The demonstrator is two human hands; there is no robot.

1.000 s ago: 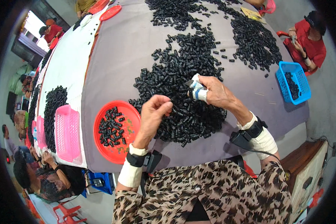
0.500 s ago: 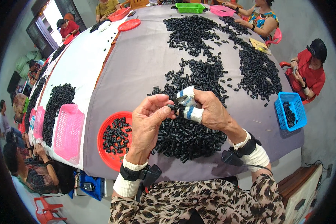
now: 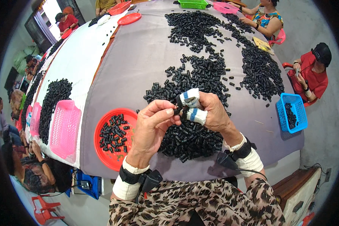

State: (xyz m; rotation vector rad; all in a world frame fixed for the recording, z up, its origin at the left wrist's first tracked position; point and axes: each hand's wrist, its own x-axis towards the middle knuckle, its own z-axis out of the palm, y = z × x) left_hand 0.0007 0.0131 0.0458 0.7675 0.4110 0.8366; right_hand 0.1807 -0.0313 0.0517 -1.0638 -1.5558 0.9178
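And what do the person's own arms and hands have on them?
Both wrists wear cream knitted cuffs and black straps with chunky black boxes. A dark cable runs by the right wrist. The right hand has white finger covers with blue stripes; the left hand shows none. The sleeves are leopard-patterned.

A bright opening (image 3: 51, 13) glowed in the pale wall (image 3: 85, 10), beside a dark door (image 3: 36, 30), upper left. A red plastic chair (image 3: 42, 216) stood on grey floor (image 3: 78, 213); brown wooden furniture (image 3: 295, 184) stood lower right.
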